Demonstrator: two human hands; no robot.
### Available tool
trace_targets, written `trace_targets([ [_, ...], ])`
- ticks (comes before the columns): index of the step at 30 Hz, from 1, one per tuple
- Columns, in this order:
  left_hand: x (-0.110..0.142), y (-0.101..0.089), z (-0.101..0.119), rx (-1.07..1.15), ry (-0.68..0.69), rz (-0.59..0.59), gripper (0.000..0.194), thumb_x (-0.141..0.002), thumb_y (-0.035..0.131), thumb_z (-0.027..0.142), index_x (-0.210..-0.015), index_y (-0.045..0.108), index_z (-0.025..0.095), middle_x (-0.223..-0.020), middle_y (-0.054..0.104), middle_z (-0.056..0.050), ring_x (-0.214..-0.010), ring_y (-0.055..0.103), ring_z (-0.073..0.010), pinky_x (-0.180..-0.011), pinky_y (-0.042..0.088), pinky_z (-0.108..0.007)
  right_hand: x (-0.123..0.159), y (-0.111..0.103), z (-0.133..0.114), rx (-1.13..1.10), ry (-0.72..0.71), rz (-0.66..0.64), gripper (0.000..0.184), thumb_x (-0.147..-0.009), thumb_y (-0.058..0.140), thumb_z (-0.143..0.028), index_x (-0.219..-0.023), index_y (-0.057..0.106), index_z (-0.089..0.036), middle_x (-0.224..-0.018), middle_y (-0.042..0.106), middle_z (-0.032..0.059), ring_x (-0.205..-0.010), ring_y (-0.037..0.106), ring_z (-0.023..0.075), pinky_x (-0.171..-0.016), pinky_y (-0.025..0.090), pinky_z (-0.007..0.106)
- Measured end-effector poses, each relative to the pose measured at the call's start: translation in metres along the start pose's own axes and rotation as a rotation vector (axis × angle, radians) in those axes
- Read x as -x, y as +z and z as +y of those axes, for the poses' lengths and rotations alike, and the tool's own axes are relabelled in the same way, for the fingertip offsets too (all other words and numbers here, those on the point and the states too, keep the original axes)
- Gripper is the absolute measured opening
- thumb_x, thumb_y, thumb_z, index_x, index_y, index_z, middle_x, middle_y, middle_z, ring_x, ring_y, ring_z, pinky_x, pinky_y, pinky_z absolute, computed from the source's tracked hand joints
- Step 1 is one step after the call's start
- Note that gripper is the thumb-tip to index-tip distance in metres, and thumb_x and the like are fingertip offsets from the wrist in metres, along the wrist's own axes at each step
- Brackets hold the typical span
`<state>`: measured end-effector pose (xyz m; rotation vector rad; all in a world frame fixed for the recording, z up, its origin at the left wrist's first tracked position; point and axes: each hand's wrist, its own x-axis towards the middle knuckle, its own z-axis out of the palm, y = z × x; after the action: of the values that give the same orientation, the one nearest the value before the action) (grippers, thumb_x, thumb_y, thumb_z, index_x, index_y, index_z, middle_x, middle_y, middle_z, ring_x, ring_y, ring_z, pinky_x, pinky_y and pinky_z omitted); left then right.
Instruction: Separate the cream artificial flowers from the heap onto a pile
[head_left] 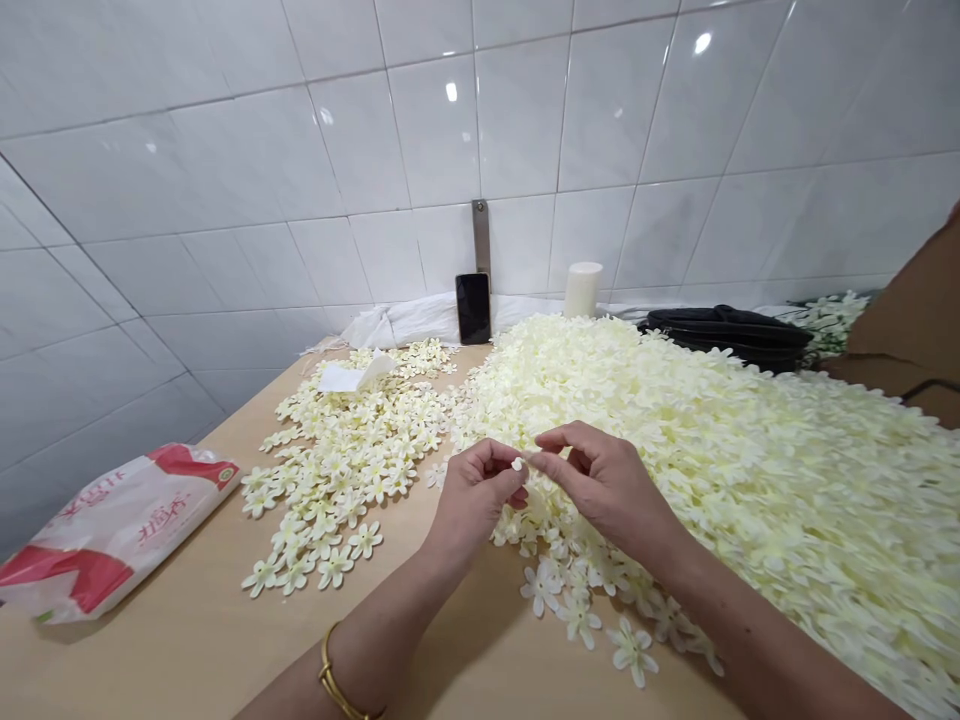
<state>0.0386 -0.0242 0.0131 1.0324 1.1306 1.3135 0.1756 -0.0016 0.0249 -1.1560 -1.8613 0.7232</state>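
Far to the left of the smartphone (473,309), and nearer the person, a red-and-white printed plastic package (169,515) lies on the counter (187,650). Next, to the smartphone's near left, comes a loose spread of cream artificial blossoms (330,460), with a folded white paper (352,376) resting on it. Directly nearer the person than the smartphone, and slightly right of it, is the small pale piece (517,464) being worked, probably a flower part; its detail is too small to read. The left hand (478,485), with a gold bangle (330,672) on its wrist, pinches that piece between fingers. The right hand (600,485) meets it from the other side, finger and thumb nearly together; whether they grip anything cannot be told.

Right of the smartphone rises a large heap of cream blossoms (720,450), with a pale pillar candle (583,290) behind it, then a black zipped pouch (727,335) and brown cardboard (911,310).

As for progress, one piece is in hand. The heap right of the smartphone far outweighs the spread left of it, so much handling probably remains if the heap is the supply; which pile is finished, if either, cannot be told.
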Motion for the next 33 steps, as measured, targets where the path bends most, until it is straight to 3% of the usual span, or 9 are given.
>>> trace_targets([
  [3,0.001,0.000,0.000,0.043,-0.018,-0.067,0.014,-0.058,0.067,0.022,-0.062,0.056,0.014,-0.051,0.053,0.003,-0.048,0.050,-0.0090,-0.053,0.044,-0.024,-0.002,0.003,0.004,-0.241,0.111,-0.194,0.020,-0.072,0.056,-0.037,-0.075,0.057,-0.018,-0.060,0.052,-0.0019,-0.048,0.042,0.0094,-0.046,0.033,0.023],
  [5,0.001,0.000,0.000,0.100,-0.038,-0.108,0.013,-0.060,0.066,0.021,-0.063,0.056,0.014,-0.053,0.054,0.002,-0.050,0.051,-0.0091,-0.055,0.045,-0.024,-0.002,0.004,0.006,-0.338,0.120,-0.244,0.020,-0.075,0.052,-0.036,-0.070,0.054,-0.017,-0.056,0.048,-0.0031,-0.050,0.042,0.0093,-0.047,0.033,0.022],
  [12,0.003,0.002,-0.003,0.138,-0.067,-0.136,0.018,-0.068,0.062,0.029,-0.068,0.052,0.014,-0.059,0.055,0.001,-0.052,0.052,-0.0094,-0.058,0.047,-0.027,0.004,0.016,0.000,-0.039,0.020,0.037,0.025,-0.080,0.042,-0.027,-0.057,0.038,-0.019,-0.050,0.038,-0.0049,-0.048,0.034,0.0088,-0.045,0.027,0.021],
  [17,0.005,0.003,-0.002,0.097,-0.033,-0.082,0.017,-0.066,0.064,0.025,-0.066,0.050,0.014,-0.056,0.054,0.002,-0.052,0.053,-0.0095,-0.056,0.046,-0.025,0.005,0.025,0.000,0.031,-0.018,0.099,0.032,-0.082,0.039,-0.031,-0.054,0.029,-0.020,-0.047,0.034,-0.0052,-0.046,0.032,0.0086,-0.043,0.026,0.021],
  [21,0.006,0.004,-0.001,0.122,-0.040,-0.092,0.015,-0.065,0.063,0.022,-0.065,0.050,0.014,-0.053,0.054,0.002,-0.049,0.053,-0.0100,-0.055,0.046,-0.025,0.003,0.026,0.001,-0.086,0.059,0.079,0.040,-0.083,0.038,-0.041,-0.050,0.028,-0.020,-0.044,0.031,-0.0050,-0.043,0.033,0.0083,-0.042,0.027,0.022],
  [25,0.003,0.002,-0.001,0.165,-0.082,-0.110,0.015,-0.065,0.063,0.021,-0.063,0.050,0.014,-0.052,0.055,0.001,-0.046,0.051,-0.0092,-0.051,0.044,-0.024,0.001,0.021,0.003,-0.348,0.179,-0.034,0.043,-0.080,0.042,-0.052,-0.052,0.035,-0.019,-0.044,0.035,-0.0049,-0.041,0.040,0.0092,-0.040,0.031,0.022],
  [30,0.000,-0.002,0.000,0.134,-0.055,-0.146,0.014,-0.065,0.063,0.022,-0.063,0.052,0.013,-0.052,0.057,0.001,-0.044,0.051,-0.0078,-0.049,0.042,-0.022,-0.003,0.014,0.007,-0.556,0.157,-0.180,0.032,-0.069,0.060,-0.046,-0.067,0.048,-0.018,-0.054,0.046,-0.0049,-0.049,0.043,0.0081,-0.048,0.036,0.021],
  [33,0.000,-0.001,-0.001,0.168,-0.069,-0.204,0.013,-0.064,0.064,0.021,-0.065,0.053,0.013,-0.057,0.059,0.000,-0.048,0.053,-0.0085,-0.054,0.045,-0.024,-0.003,0.013,0.008,-0.552,0.153,-0.157,0.032,-0.069,0.060,-0.046,-0.062,0.047,-0.017,-0.053,0.045,-0.0048,-0.049,0.041,0.0081,-0.048,0.035,0.021],
])
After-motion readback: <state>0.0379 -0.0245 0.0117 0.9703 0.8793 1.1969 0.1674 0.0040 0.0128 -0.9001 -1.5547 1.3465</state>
